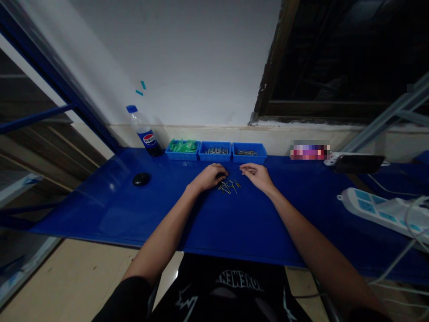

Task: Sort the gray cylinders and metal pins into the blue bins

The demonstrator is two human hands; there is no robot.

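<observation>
Several thin metal pins lie in a loose pile on the blue table. At the pile's upper left, my left hand is curled with its fingers bent; whether it holds anything is hidden. My right hand is just right of the pile, fingers pinched together on something too small to make out. Behind the hands stand three blue bins in a row: the left bin has green pieces, the middle bin short metal parts, the right bin thin metal pins.
A cola bottle stands left of the bins, with a black mouse nearer. On the right are a blurred red item, a dark phone-like object, and a white power strip with cables. A wall rises behind the table.
</observation>
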